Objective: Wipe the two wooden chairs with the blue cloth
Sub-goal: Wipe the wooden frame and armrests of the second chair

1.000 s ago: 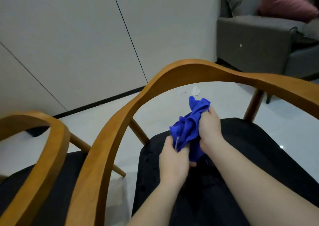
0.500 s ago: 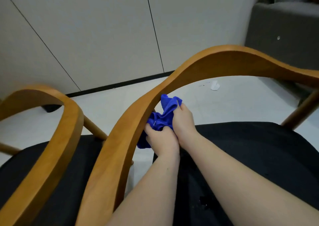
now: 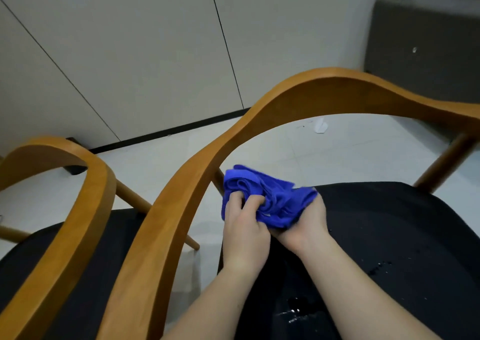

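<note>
Over one of two wooden chairs (image 3: 337, 90) (image 3: 85, 196), one blue cloth (image 3: 270, 199) in two hands' (image 3: 244, 233) (image 3: 309, 222) grip.

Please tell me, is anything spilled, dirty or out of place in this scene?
Yes. Shiny wet spots lie on the black seat of the chair on the right, like spilled water. A small white scrap lies on the floor beyond that chair. Nothing looks broken.
</note>
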